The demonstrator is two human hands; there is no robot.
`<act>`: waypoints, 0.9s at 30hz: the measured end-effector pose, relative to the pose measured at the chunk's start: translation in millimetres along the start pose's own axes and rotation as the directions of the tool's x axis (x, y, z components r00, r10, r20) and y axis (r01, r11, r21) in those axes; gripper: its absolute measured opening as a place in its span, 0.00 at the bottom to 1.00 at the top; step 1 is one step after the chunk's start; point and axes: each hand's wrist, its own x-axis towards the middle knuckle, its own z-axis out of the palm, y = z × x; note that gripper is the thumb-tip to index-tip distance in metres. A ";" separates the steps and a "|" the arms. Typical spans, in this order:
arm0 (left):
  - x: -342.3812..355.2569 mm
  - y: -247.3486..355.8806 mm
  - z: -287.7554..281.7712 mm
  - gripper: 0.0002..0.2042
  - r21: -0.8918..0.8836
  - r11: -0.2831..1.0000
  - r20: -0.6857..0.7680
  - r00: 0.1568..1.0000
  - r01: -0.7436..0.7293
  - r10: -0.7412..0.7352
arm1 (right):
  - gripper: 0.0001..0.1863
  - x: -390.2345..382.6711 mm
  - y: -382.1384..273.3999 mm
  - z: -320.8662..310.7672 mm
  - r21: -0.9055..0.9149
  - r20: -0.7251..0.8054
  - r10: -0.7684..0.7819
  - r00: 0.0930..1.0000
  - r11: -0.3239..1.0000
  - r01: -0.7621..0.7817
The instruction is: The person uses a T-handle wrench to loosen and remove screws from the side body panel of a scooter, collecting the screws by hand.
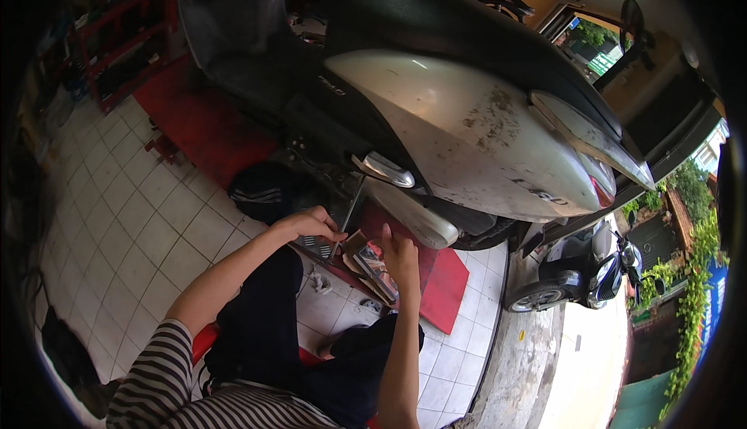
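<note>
Bent at the knuckles, my left hand has its fingertips closed together beside the lower end of a thin metal rod. What lies between those fingertips is too small to make out. My right hand is raised to the right of it, thumb up and apart from the fingers, with nothing seen in it. Between and below the hands is an open box with a colourful printed side. Above both hands is the silver and black scooter, its footrest and exhaust cover just beyond my fingers.
The scooter stands on a red lift platform, whose red end plate reaches toward the right. White floor tiles spread at the left. A dark helmet-like object sits near my left wrist. Another scooter is parked outside.
</note>
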 end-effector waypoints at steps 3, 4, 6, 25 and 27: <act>7.0 -5.7 -15.2 0.19 0.111 0.994 0.033 0.999 0.002 -0.006 | 0.25 34.7 -19.4 24.3 0.147 0.235 -0.028 0.972 0.989 -0.007; 9.9 -2.4 -18.5 0.19 0.131 0.991 0.039 0.999 0.001 -0.006 | 0.27 41.6 -23.5 32.0 0.174 0.313 -0.027 0.949 0.984 -0.030; 10.6 1.0 -20.9 0.18 0.112 0.994 0.042 0.999 -0.003 -0.002 | 0.25 44.3 -27.9 46.0 0.155 0.273 -0.114 0.955 0.985 0.073; -3.0 -5.2 -7.4 0.13 -0.128 0.992 0.028 0.999 0.022 -0.019 | 0.19 76.1 -26.2 47.4 0.246 0.519 -0.059 0.853 0.966 -0.083; -3.9 9.2 -4.9 0.13 -0.137 0.990 0.044 0.999 -0.022 0.028 | 0.18 79.2 -23.7 47.9 0.285 0.494 -0.057 0.867 0.953 -0.099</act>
